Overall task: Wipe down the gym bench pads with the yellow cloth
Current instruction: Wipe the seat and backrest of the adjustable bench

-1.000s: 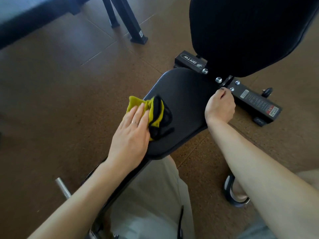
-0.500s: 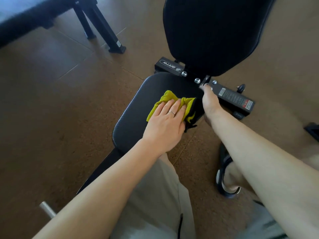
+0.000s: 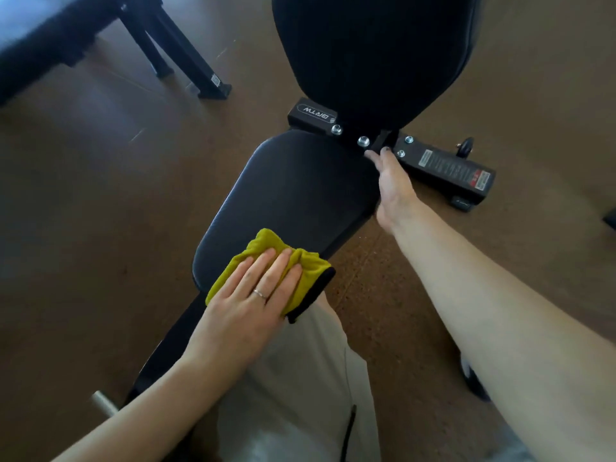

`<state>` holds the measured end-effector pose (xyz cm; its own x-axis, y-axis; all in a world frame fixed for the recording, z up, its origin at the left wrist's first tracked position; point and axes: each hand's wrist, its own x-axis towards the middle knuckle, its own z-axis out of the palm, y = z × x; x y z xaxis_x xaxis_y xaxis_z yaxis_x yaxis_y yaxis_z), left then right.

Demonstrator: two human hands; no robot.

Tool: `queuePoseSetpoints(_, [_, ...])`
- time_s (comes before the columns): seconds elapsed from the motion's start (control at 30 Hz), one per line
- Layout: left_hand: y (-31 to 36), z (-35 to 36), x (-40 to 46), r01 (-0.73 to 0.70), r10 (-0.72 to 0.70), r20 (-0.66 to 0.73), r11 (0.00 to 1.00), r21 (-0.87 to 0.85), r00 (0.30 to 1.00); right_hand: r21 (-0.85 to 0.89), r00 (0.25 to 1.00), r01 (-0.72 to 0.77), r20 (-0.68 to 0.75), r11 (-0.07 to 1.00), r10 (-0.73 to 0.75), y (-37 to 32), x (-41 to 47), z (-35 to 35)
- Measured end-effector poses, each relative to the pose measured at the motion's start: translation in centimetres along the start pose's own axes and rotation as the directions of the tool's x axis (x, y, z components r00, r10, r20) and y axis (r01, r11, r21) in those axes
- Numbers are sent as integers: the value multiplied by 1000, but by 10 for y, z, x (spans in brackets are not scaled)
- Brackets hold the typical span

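Cloth (image 3: pixel 266 271) slid nearer | left hand (image 3: pixel 246 301) flat | two pads, seemingly

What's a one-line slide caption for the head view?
Left hand presses yellow cloth flat on the seat pad; right hand braces at the pad's far corner.

One head-worn wide-angle view, looking forward and steeply down from close above the seat pad (image 3: pixel 293 195), with the back pad (image 3: pixel 370 51) at top and brown floor (image 3: pixel 83 211) all around.
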<state>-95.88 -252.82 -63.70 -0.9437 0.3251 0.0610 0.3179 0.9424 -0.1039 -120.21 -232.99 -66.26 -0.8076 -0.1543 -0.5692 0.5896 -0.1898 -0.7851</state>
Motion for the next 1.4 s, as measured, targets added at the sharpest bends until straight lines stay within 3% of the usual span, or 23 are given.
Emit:
queuePoseSetpoints(0.07, [9,2,30,-7,6,22,1000,21,1000,256,998,-46,55,966,33,-2,-2,-13])
queuePoseSetpoints(0.13, [19,6,72,-1,0,28,999,34,1000,403,995,-91,73,911,67,-3,-3,-24])
queuePoseSetpoints(0.3, [48,17,188,97,-96,63,995,-17,993,519,988,-153,111,841,111,3,0,-38])
queuePoseSetpoints(0.4, [54,21,202,106,-106,30,994,5,994,491,981,-183,149,852,126,3,1,-48])
queuePoseSetpoints(0.5, [48,19,161,61,-61,-6,998,15,998,416,981,-168,161,893,110,3,-2,-52])
queuePoseSetpoints(0.7, [25,0,34,32,-39,56,993,110,998,256,975,-104,216,961,47,0,-11,-41])
queuePoseSetpoints(0.83, [15,-3,-2,15,-30,117,991,129,993,192,974,-90,223,977,45,0,-16,-37])
queuePoseSetpoints(0.93, [21,-4,30,36,-46,110,995,91,993,205,978,-89,201,975,47,-1,-16,-36])
queuePoseSetpoints(1.03, [32,0,114,48,-49,73,999,14,996,237,974,-118,219,964,65,-4,-14,-39])
queuePoseSetpoints(1.13, [50,8,187,170,-163,93,983,-72,982,276,972,-156,216,948,97,-3,-8,-44])
queuePoseSetpoints(1.3, [52,18,229,217,-208,92,972,-95,974,442,993,-101,106,891,60,16,-3,-38])
queuePoseSetpoints(1.4, [44,15,237,216,-202,99,962,-166,974,410,998,-55,55,911,35,24,-1,-25])
